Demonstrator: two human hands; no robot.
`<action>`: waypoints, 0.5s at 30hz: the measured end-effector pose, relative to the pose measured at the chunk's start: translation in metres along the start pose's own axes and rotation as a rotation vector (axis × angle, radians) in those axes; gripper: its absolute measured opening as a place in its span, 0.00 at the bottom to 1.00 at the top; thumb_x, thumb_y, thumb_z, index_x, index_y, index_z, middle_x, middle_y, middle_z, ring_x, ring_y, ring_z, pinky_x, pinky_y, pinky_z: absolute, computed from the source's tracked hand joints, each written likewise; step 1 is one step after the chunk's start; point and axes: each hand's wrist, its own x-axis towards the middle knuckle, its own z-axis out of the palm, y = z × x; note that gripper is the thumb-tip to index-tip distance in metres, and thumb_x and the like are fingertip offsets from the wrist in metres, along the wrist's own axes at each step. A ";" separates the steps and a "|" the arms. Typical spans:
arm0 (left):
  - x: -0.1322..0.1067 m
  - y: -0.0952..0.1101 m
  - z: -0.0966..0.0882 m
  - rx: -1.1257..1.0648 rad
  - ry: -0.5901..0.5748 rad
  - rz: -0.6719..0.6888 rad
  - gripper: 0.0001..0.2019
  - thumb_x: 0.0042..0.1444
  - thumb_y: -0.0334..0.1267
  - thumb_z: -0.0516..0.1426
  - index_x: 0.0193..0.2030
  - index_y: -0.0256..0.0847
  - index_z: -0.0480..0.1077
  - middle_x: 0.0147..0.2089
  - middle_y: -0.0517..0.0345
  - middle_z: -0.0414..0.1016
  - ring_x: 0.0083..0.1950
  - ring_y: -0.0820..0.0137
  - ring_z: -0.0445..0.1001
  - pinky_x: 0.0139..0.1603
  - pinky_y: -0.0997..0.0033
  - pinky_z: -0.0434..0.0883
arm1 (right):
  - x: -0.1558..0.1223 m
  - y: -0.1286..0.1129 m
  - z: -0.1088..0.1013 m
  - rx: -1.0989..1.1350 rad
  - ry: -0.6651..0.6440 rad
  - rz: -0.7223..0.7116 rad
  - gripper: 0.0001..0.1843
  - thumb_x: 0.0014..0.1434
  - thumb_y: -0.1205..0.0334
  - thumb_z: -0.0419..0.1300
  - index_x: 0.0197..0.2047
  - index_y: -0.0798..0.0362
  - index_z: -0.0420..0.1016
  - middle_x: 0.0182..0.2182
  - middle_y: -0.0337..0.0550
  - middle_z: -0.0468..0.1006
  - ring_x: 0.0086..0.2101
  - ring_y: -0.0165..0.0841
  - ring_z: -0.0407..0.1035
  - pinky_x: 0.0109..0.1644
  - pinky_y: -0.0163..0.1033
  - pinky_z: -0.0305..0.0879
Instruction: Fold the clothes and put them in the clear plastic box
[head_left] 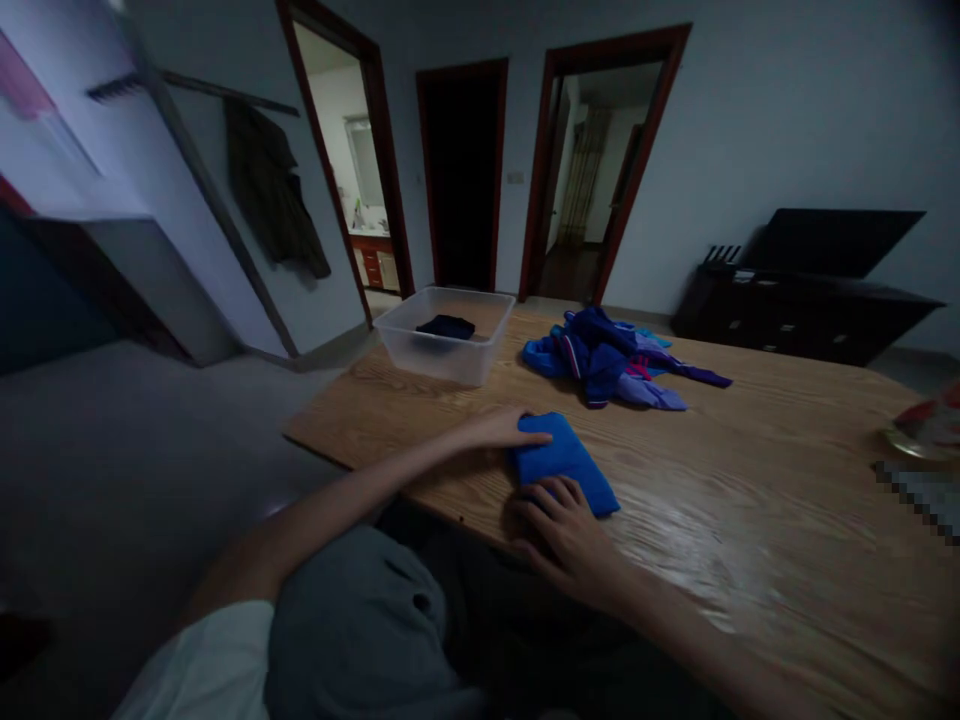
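A flat, folded blue garment (pixel 566 458) lies near the front edge of the wooden table (pixel 750 470). At its left end, my left hand (pixel 499 428) grips it with the thumb on top; the other fingers are mostly hidden. My right hand (pixel 566 525) rests over the near edge of the same cloth. Its fingers are bent and a little apart, with the thumb away from them, and nothing shows inside the palm. Farther back is a loose pile of blue and purple clothes (pixel 600 355).
A clear plastic bin (pixel 442 350) stands at the table's far left corner with a dark folded cloth (pixel 448 327) inside. At the right edge sit a glass-like dish (pixel 919 440) and a blurred-out flat object (pixel 919 495). A TV cabinet (pixel 795 310) stands beyond.
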 end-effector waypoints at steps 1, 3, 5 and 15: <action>0.002 0.003 -0.003 -0.001 -0.040 -0.015 0.48 0.60 0.74 0.62 0.76 0.40 0.68 0.74 0.41 0.73 0.73 0.45 0.73 0.74 0.52 0.68 | 0.003 -0.005 0.006 -0.001 -0.018 -0.033 0.23 0.74 0.53 0.62 0.68 0.48 0.72 0.60 0.53 0.77 0.60 0.51 0.67 0.70 0.65 0.56; 0.005 0.007 -0.008 -0.018 -0.132 -0.030 0.49 0.57 0.74 0.64 0.75 0.40 0.70 0.74 0.41 0.74 0.72 0.45 0.73 0.73 0.52 0.69 | 0.010 -0.012 0.013 -0.001 -0.062 -0.101 0.26 0.72 0.54 0.64 0.69 0.49 0.70 0.60 0.53 0.77 0.59 0.50 0.68 0.70 0.64 0.56; 0.008 0.012 -0.012 -0.048 -0.239 -0.033 0.43 0.58 0.69 0.66 0.69 0.38 0.76 0.70 0.42 0.78 0.69 0.46 0.77 0.71 0.53 0.71 | 0.017 -0.010 0.010 0.020 -0.091 -0.158 0.21 0.72 0.58 0.63 0.66 0.49 0.72 0.58 0.51 0.78 0.56 0.47 0.69 0.65 0.58 0.61; 0.004 0.008 -0.120 -0.427 -0.114 0.147 0.30 0.56 0.50 0.73 0.62 0.40 0.80 0.65 0.46 0.82 0.64 0.50 0.80 0.65 0.51 0.75 | 0.031 0.007 -0.024 0.232 0.055 -0.307 0.05 0.75 0.67 0.55 0.50 0.51 0.72 0.47 0.48 0.78 0.45 0.38 0.69 0.49 0.45 0.64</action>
